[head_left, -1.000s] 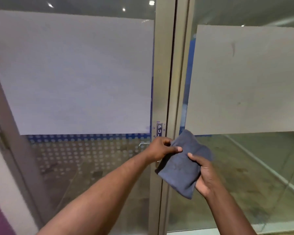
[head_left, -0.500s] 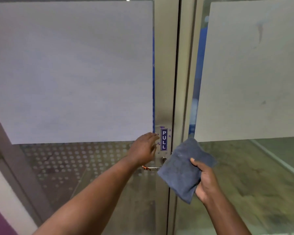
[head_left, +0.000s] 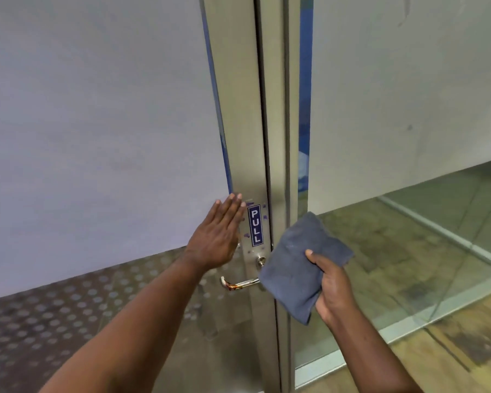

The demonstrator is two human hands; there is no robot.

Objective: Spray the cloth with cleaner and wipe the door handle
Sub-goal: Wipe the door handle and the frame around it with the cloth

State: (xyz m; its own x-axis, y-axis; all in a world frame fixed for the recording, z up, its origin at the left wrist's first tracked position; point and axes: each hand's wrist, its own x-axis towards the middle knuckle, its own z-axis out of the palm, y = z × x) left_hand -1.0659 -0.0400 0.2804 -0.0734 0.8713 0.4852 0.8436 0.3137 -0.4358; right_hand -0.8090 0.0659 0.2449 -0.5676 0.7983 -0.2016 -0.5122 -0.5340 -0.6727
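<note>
A folded grey-blue cloth (head_left: 296,265) is held in my right hand (head_left: 333,287), just right of the door's metal stile. The lever door handle (head_left: 238,284), silvery with rusty brown stains, sticks out to the left low on the stile, its inner end hidden behind the cloth. My left hand (head_left: 217,236) is flat and open, fingers together, resting against the door just left of a blue PULL sign (head_left: 255,225) and above the handle. No spray bottle is in view.
A keyhole cylinder (head_left: 261,260) sits between the sign and the handle. Both glass door leaves carry large frosted panels (head_left: 97,123); the left leaf has a dotted band below. Beyond the right-hand glass (head_left: 408,251) lies a floor with a pale raised kerb.
My left hand let go of the cloth, moved up and left, and flattened open against the door. The view has closed in on the door, and the handle has come into sight.
</note>
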